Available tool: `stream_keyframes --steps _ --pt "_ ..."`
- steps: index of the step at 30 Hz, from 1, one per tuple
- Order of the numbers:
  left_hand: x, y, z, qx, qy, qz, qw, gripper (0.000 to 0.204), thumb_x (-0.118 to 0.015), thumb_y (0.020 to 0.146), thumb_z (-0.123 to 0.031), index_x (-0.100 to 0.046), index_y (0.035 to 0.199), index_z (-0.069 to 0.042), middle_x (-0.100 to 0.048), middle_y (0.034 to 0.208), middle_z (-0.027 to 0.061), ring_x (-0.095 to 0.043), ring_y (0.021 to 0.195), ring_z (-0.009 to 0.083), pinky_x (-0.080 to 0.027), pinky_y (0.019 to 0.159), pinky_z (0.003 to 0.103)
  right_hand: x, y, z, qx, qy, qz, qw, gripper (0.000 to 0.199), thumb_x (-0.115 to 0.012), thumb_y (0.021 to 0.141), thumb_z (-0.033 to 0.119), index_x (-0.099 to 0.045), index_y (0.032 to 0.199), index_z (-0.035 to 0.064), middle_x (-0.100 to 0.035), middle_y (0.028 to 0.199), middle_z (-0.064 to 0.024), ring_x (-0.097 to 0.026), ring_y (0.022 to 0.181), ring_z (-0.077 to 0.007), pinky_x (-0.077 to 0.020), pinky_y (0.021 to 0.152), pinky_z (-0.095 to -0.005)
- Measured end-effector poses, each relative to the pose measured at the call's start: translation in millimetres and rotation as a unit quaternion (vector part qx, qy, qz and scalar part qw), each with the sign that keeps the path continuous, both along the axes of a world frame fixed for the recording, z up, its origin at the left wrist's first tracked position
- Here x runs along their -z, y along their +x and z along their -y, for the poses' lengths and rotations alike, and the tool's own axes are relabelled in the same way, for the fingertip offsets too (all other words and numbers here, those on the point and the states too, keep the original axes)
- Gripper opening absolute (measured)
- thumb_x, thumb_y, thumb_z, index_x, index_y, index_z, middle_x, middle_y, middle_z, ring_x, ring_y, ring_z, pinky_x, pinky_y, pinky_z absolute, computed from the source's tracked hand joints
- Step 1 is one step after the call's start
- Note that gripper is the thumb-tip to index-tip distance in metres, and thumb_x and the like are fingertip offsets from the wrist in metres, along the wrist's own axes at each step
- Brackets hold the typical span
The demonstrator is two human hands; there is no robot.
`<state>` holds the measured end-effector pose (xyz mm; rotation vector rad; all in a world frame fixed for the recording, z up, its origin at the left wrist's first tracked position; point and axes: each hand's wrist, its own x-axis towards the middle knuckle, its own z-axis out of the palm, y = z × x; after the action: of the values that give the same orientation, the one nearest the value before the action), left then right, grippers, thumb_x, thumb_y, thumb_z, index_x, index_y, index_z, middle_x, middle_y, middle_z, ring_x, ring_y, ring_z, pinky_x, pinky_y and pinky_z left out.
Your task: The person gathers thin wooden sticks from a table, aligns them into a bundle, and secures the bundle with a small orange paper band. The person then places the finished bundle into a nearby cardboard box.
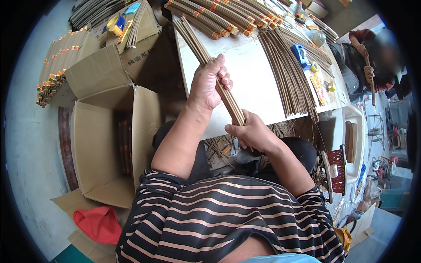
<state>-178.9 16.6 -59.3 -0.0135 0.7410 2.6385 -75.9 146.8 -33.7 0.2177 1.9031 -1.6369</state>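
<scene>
A slim bundle of long brown incense sticks (191, 40) slants across the near edge of the white table (250, 72). My left hand (208, 85) is wrapped round its middle, fingers curled over the sticks. At the lower end, my right hand (255, 131) closes on the same bundle, with thumb and fingers round the stick ends. The upper ends fan out slightly. To the right of my hands, a wide layer of loose incense sticks (287, 72) lies on the table.
Finished bundles with red and yellow bands (219, 17) lie at the table's back; more bundles (59, 65) are stacked far left. An open cardboard box (103, 149) stands left. Right of the loose sticks are a blue tape dispenser (301, 56) and tape rolls. Another person (381, 57) holds sticks.
</scene>
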Motion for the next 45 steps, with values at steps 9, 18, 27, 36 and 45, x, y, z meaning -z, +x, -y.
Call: stream_keyframes --steps 9,18,27,36,45 --pt "-67 32 -8 -0.139 -0.243 -0.435 0.856 0.023 -0.067 0.078 -0.001 -0.045 0.081 -0.006 -0.052 0.064 0.0037 -0.051 0.054 0.01 -0.045 0.05 0.024 35 -43 2 0.055 0.023 -0.328 0.943 0.029 -0.068 0.078 0.019 -0.055 0.099 0.0023 -0.063 0.081 -0.0115 -0.058 0.077 -0.0169 -0.0479 0.072 -0.0328" --pt "-27 25 -28 -0.049 -0.377 -0.388 0.84 0.024 -0.072 0.075 -0.012 -0.056 0.09 -0.001 -0.062 0.078 0.0066 -0.058 0.071 0.0108 -0.05 0.065 0.028 51 -58 4 0.074 -0.03 -0.428 0.9 0.046 -0.058 0.085 0.01 -0.036 0.124 0.0033 -0.05 0.109 -0.0131 -0.048 0.102 -0.0218 -0.041 0.09 -0.0351" --pt "-24 5 -15 -0.037 -0.143 -0.175 0.973 0.018 -0.063 0.081 -0.006 -0.047 0.075 -0.01 -0.049 0.06 0.001 -0.049 0.049 0.0107 -0.043 0.045 0.025 18 -47 3 0.02 0.035 -0.2 0.979 0.031 -0.065 0.08 0.021 -0.051 0.098 0.0003 -0.056 0.076 -0.007 -0.057 0.07 -0.0187 -0.0483 0.066 -0.0308" --pt "-8 -29 11 -0.067 -0.074 0.023 0.995 0.024 -0.063 0.085 -0.021 -0.049 0.069 -0.009 -0.046 0.057 0.0001 -0.045 0.049 0.0114 -0.039 0.048 0.026 19 -7 4 -0.001 -0.018 0.006 1.0 0.019 -0.063 0.083 0.013 -0.046 0.082 0.0046 -0.046 0.052 0.0006 -0.042 0.036 -0.009 -0.0331 0.034 -0.021" --pt "-7 -25 10 -0.003 0.033 -0.059 0.998 0.027 -0.061 0.086 -0.024 -0.047 0.067 -0.012 -0.043 0.056 -0.0015 -0.042 0.049 0.01 -0.038 0.048 0.023 4 -10 -1 -0.006 -0.024 0.0 1.0 0.022 -0.064 0.083 0.015 -0.045 0.082 0.0037 -0.046 0.051 -0.0004 -0.042 0.035 -0.0084 -0.0325 0.032 -0.0215"
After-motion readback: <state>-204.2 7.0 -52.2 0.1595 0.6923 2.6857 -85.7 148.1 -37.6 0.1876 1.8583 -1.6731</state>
